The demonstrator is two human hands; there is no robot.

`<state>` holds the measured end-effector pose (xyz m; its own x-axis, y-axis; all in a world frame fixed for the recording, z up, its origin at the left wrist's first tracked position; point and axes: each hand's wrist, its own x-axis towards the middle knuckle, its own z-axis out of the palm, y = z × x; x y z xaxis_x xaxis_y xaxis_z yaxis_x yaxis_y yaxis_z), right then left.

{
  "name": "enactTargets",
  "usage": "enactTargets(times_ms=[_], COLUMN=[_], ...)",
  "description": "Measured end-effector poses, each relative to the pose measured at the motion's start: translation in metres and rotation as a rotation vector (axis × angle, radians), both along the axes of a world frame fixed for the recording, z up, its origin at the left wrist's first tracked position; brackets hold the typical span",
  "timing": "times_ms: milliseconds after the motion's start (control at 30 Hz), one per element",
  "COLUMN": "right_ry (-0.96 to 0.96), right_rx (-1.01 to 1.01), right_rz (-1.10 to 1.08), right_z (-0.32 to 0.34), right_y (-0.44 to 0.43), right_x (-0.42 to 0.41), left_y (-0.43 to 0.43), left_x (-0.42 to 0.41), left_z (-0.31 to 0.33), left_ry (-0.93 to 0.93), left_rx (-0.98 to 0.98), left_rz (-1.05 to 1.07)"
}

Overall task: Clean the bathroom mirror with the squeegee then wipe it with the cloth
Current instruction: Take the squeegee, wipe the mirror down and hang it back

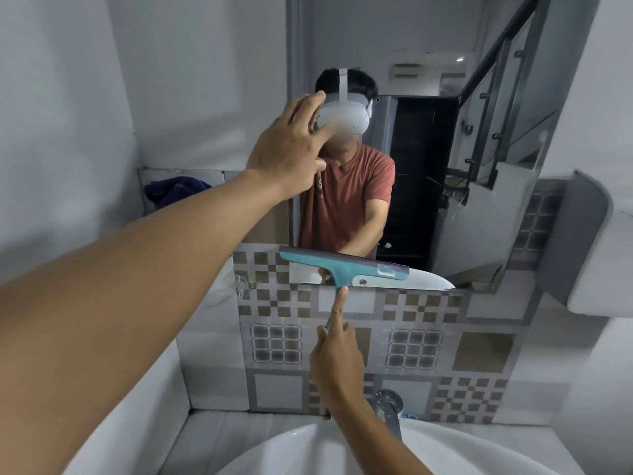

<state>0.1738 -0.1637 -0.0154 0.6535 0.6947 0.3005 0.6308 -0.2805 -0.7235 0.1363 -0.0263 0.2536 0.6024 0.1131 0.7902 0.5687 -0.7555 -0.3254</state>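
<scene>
right hand (337,358) is gripping the light, stiff squeegee (346,269) by its handle at 6 o'clock on the mirror (428,149), left hand (291,152) is bracing open on the glass

Both forearms are bare to the elbow, no watch, ring or band on either wrist. The mirror (428,132) reflects a short-sleeved, rust-red T-shirt (346,200) with a small dark mark on the chest, and a white headset (342,118) with a top strap.
</scene>
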Motion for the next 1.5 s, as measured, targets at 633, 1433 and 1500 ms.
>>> enactTargets(times_ms=[633,1433,1500], right_ry=[0.102,0.038,0.133], right_rx=[-0.192,-0.303,-0.243], right_rz=[0.011,0.312,0.325], right_z=[-0.022,0.214,0.227], right_y=[-0.049,-0.201,-0.206], right_x=[0.000,0.062,0.065], left_y=[0.001,-0.185,-0.185], left_x=[0.007,-0.027,-0.029], left_z=[-0.012,-0.127,-0.124], left_ry=[-0.048,0.187,0.131], left_rx=[-0.046,-0.879,-0.919], left_rz=[-0.072,-0.517,-0.534])
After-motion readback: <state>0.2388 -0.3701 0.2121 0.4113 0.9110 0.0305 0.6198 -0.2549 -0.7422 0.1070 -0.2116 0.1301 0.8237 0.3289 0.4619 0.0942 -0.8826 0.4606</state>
